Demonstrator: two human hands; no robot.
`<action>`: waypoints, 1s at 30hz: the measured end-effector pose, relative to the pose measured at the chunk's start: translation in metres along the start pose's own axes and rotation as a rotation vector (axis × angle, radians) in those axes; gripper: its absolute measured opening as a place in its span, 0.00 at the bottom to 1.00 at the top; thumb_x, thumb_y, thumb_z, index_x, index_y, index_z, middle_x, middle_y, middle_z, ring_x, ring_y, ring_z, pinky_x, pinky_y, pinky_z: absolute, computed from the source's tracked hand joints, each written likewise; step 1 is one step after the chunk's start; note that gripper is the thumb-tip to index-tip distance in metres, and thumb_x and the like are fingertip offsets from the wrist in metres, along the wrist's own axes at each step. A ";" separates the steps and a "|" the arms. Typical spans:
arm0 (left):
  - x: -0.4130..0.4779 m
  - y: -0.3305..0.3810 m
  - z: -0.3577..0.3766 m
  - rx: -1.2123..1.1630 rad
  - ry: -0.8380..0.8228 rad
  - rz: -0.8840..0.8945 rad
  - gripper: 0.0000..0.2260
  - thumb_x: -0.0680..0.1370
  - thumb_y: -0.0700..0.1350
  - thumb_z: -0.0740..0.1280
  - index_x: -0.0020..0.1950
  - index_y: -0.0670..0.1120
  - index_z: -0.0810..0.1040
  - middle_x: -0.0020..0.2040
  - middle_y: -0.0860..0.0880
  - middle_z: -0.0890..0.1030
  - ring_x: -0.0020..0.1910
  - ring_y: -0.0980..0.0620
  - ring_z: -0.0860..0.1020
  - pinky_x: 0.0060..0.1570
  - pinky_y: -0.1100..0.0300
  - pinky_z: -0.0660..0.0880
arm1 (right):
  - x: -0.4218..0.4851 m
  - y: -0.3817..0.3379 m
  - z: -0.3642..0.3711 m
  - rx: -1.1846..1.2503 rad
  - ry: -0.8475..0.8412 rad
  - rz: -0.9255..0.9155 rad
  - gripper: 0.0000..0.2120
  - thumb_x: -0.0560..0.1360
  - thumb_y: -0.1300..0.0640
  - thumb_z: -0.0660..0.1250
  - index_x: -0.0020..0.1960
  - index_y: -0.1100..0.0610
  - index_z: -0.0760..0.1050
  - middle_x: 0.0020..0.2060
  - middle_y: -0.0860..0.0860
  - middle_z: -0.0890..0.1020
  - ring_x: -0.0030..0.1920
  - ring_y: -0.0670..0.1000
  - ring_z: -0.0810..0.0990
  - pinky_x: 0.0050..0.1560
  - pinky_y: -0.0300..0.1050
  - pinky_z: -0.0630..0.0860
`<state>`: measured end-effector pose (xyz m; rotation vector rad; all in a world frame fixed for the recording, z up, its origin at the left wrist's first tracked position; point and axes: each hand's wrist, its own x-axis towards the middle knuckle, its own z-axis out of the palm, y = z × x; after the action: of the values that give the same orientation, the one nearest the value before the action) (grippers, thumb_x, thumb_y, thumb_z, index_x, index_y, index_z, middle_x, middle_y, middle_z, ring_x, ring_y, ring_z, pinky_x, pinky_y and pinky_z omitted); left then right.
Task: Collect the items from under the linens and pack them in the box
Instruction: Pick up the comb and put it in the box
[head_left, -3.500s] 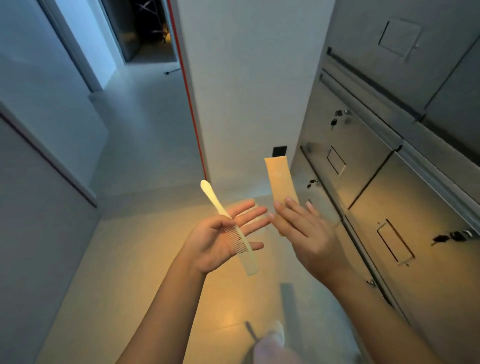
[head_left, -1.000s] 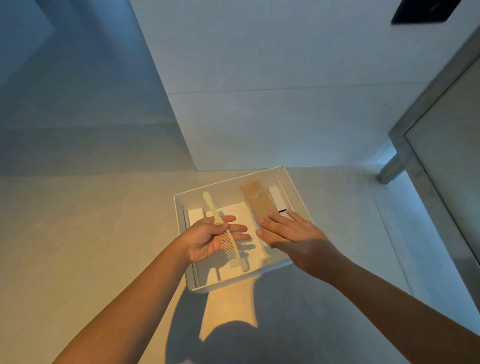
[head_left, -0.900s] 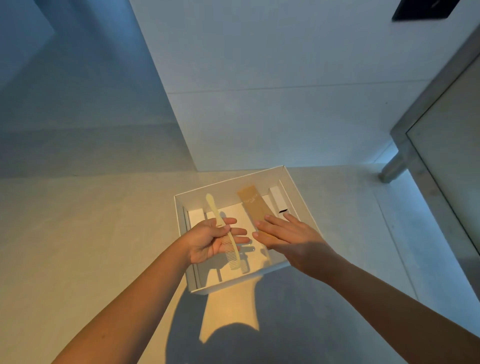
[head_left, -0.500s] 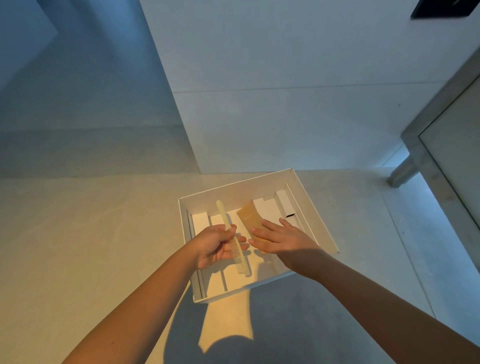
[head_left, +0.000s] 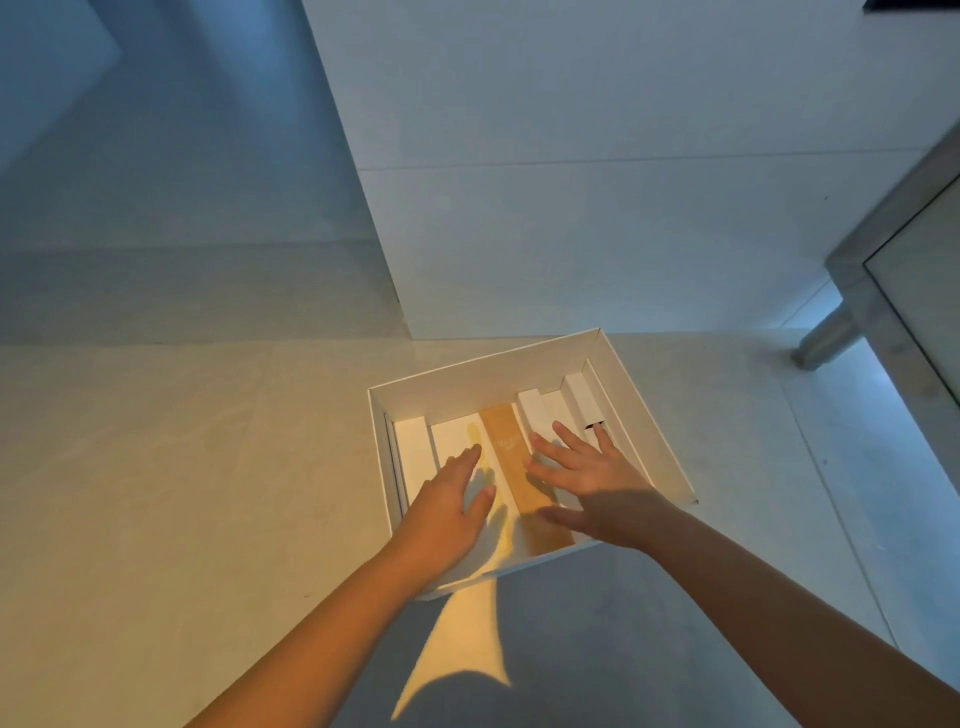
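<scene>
Box (head_left: 483, 366): white, open, sitting on the floor (head_left: 208, 467), far rim toward the wall (head_left: 571, 208), both hands over it.
Comb (head_left: 472, 434): it's down! Half a second ago the left hand gripped it. Now it lies lengthwise on the box bottom, left of centre, handle tip toward the far edge.
Packet (head_left: 514, 462): let go as well. It lies flat just right of the comb, running from near the far edge to the near edge.
Left hand (head_left: 447, 512): palm down over the left half, fingers straight and together, holding nothing, just beside the comb.
Right hand (head_left: 592, 478): fingers spread wide, nothing in them, over the right half. Whether they touch the packet's edge, cannot tell.
White inserts (head_left: 532, 408): toward the far right corner, where they were before.
</scene>
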<state>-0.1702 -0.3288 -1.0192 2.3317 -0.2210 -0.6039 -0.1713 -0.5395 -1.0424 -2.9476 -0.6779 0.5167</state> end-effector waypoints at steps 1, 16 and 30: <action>-0.005 -0.002 0.004 0.076 -0.006 0.007 0.24 0.81 0.52 0.54 0.76 0.51 0.52 0.76 0.52 0.55 0.75 0.52 0.52 0.72 0.56 0.49 | 0.000 0.000 0.000 -0.005 -0.012 0.039 0.33 0.73 0.32 0.40 0.75 0.45 0.48 0.75 0.47 0.43 0.75 0.52 0.38 0.67 0.56 0.29; 0.002 -0.018 0.016 0.638 0.089 0.083 0.25 0.81 0.57 0.43 0.76 0.52 0.45 0.77 0.51 0.41 0.74 0.50 0.36 0.68 0.52 0.32 | -0.011 0.016 0.006 -0.035 -0.036 0.308 0.52 0.53 0.26 0.15 0.74 0.41 0.37 0.70 0.45 0.31 0.73 0.54 0.31 0.62 0.62 0.24; 0.050 -0.017 0.006 0.736 0.112 0.155 0.26 0.80 0.60 0.43 0.76 0.53 0.45 0.77 0.51 0.41 0.70 0.51 0.31 0.64 0.52 0.29 | -0.012 0.042 0.000 -0.012 0.097 0.402 0.37 0.68 0.30 0.34 0.75 0.41 0.43 0.70 0.42 0.34 0.68 0.48 0.28 0.58 0.56 0.18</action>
<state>-0.1291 -0.3362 -1.0528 2.9984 -0.6557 -0.3397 -0.1644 -0.5829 -1.0451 -3.1017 -0.0743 0.3889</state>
